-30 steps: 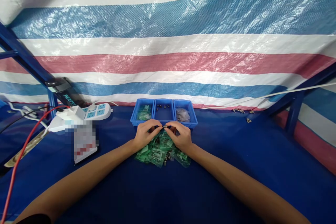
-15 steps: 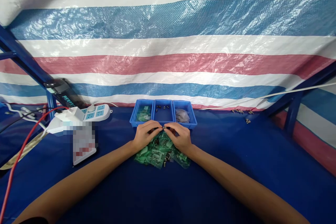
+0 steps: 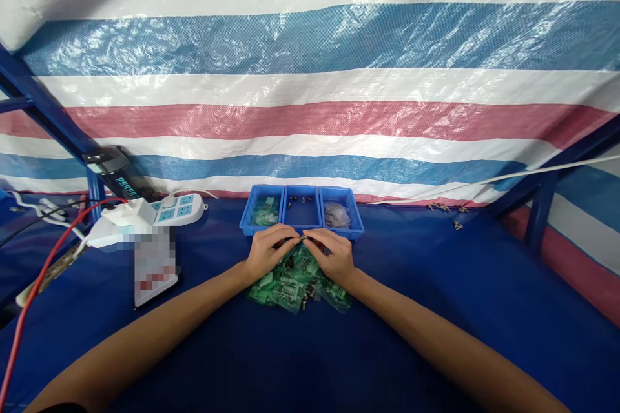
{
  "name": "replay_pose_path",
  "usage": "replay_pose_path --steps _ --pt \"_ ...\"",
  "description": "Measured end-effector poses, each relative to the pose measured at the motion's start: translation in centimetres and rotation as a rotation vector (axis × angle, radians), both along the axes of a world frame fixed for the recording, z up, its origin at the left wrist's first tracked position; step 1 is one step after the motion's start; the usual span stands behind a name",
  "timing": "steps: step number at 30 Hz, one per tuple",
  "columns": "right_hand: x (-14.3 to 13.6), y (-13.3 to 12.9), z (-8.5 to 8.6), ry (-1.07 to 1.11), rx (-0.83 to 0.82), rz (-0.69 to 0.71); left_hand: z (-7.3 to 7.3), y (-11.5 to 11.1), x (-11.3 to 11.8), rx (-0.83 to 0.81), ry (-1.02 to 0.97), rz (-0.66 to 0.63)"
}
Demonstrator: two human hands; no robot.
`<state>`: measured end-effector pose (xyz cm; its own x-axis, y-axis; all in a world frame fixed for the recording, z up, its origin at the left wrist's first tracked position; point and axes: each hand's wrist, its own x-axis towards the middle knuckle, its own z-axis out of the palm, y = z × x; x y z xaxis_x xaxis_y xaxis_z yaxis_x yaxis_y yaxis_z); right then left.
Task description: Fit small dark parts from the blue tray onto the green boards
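Observation:
My left hand [image 3: 269, 250] and my right hand [image 3: 334, 254] meet fingertip to fingertip, both pinched on a small dark part [image 3: 303, 238] too tiny to identify. Beneath them, on the blue table surface, lies a pile of green-tinted plastic packets [image 3: 290, 287] with a few small metal pieces [image 3: 305, 300] among it. Just beyond my fingers stand three blue bins: the left bin [image 3: 246, 222] holds green packets, the middle bin [image 3: 301, 214] a few small dark parts, and the right bin [image 3: 357, 216] clear packets.
At the left are a white power strip [image 3: 186, 208], a dark bottle [image 3: 119, 171], a blurred phone-like device [image 3: 155, 271] and a red cable [image 3: 36, 293]. Small metal pieces [image 3: 457, 225] lie at the back right. A striped sheet [image 3: 310, 87] hangs behind, between blue frame posts.
The view has shifted very slightly. Both hands stay together at the same place, with only a tiny movement of the fingertips around the small part.

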<state>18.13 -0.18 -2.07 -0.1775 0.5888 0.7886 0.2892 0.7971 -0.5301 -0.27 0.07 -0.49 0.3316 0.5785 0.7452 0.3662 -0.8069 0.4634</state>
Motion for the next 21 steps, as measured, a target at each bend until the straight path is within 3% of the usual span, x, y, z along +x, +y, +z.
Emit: replay_pose_path --steps 21 --pt "-0.01 0.02 -0.18 -0.015 -0.003 -0.014 -0.01 -0.01 -0.01 -0.014 0.006 0.0"
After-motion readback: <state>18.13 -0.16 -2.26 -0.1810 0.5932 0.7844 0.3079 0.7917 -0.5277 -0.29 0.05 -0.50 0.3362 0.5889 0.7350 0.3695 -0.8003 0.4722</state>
